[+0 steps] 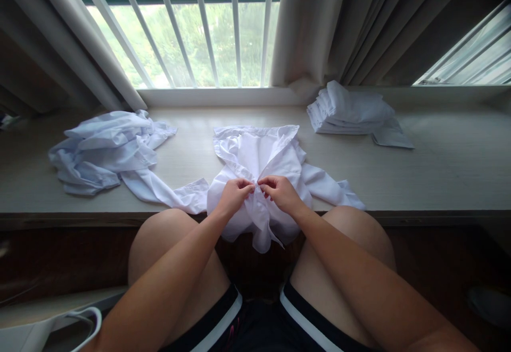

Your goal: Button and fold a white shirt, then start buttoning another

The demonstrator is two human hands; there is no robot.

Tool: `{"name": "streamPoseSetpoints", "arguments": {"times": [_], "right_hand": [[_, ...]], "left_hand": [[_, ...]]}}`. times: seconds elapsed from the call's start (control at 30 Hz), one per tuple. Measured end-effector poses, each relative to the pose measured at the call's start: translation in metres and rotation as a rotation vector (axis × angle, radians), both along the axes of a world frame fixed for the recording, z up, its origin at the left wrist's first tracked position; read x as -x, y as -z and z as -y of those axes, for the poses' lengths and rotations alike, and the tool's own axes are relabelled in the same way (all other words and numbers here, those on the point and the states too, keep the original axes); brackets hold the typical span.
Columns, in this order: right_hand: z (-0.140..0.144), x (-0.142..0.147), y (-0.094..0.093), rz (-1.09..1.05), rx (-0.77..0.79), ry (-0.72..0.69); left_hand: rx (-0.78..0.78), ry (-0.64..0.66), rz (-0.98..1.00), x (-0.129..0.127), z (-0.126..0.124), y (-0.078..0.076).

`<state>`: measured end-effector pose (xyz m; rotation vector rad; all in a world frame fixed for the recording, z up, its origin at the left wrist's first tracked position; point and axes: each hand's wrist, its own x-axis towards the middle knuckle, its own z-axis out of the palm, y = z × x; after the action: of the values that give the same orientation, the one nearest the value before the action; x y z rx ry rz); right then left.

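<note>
Both hands, left hand (235, 192) and right hand (279, 191), pinch the front of a white shirt (259, 160) lying on the ledge (439, 171); a crumpled shirt (104, 152) lies left, a folded stack (351, 112) right beyond.

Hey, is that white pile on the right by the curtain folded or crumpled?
Folded: the white pile lies in flat stacked layers on the ledge.

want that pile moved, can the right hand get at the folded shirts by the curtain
Probably yes: nothing lies between the right hand and the folded shirts, but both hands pinch the white shirt.
</note>
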<state>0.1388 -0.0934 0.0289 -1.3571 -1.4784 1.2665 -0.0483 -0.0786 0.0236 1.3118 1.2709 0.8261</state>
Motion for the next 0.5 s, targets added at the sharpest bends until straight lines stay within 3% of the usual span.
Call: {"name": "streamPoseSetpoints", "arguments": {"times": [0.5], "right_hand": [[0.005, 0.011, -0.003, 0.231, -0.164, 0.023]], "left_hand": [[-0.015, 0.039, -0.066, -0.001, 0.003, -0.004]]}}
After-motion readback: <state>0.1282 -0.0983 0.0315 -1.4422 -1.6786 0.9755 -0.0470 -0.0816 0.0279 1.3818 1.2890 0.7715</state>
